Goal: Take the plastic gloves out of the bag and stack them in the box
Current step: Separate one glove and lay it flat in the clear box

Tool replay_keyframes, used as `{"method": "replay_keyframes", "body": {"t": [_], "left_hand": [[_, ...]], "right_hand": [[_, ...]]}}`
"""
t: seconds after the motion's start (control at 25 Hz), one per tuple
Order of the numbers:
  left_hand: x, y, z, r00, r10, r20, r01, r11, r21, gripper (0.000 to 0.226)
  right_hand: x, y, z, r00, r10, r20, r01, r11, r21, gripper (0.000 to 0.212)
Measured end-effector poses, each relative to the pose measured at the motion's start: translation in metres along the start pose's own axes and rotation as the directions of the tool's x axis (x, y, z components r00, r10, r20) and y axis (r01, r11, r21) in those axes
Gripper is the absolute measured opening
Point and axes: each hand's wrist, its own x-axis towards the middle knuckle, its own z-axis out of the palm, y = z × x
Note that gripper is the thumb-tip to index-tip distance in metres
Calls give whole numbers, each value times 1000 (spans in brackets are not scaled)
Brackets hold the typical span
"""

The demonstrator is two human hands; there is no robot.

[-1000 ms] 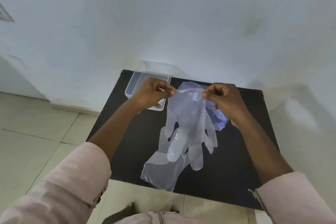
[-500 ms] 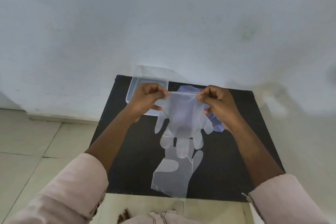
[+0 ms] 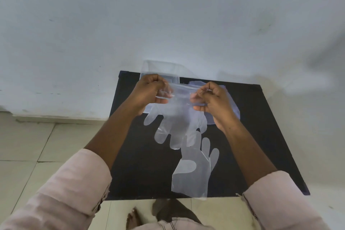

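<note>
Both hands hold one clear plastic glove (image 3: 179, 123) by its cuff above the black table (image 3: 261, 136); its fingers hang toward me. My left hand (image 3: 151, 91) pinches the cuff's left corner and my right hand (image 3: 211, 99) pinches the right corner. A second clear glove (image 3: 194, 172) lies flat on the table near the front edge, fingers pointing away from me. The clear plastic box (image 3: 160, 73) sits at the table's back left, partly hidden by my left hand. The bluish bag (image 3: 231, 104) lies behind my right hand, mostly covered.
The table stands against a white wall (image 3: 168, 15). Tiled floor (image 3: 28, 145) lies to the left and in front. My foot (image 3: 132, 218) and dark clothing show below the table's front edge.
The held glove has been drawn toward the back of the table, away from the glove lying flat. My hands have moved a little apart, stretching the cuff. The camera has tilted.
</note>
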Motion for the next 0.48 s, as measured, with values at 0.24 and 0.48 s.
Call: {"method": "replay_keyframes", "body": {"t": [0.24, 0.48], "left_hand": [[51, -3, -22, 995, -63, -77, 66, 997, 41, 11], [139, 12, -44, 980, -96, -172, 111, 991, 79, 9]], "right_hand": [[60, 5, 23, 997, 72, -6, -72, 997, -38, 12], [156, 0, 47, 992, 127, -8, -127, 992, 2, 18]]}}
